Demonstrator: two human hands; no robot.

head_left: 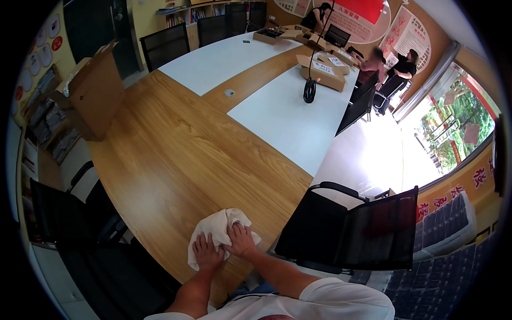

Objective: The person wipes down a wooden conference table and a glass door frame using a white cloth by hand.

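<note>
A white cloth (217, 226) lies bunched on the near end of the wooden table (176, 154). My left hand (208, 253) presses down on its left part, fingers spread and stretched over the folds. On the right part rests my right hand (241, 239), angled inward, its fingers apart and slightly bent on the fabric. The two hands almost meet in the middle. The palms' undersides and the cloth beneath them are hidden.
A tall open cardboard box (98, 93) stands at the table's left edge. A black chair (346, 229) is close on the right; another (80, 208) sits left. Farther off are an opened carton (325, 74), a hanging black cable coil (309, 90) and several people.
</note>
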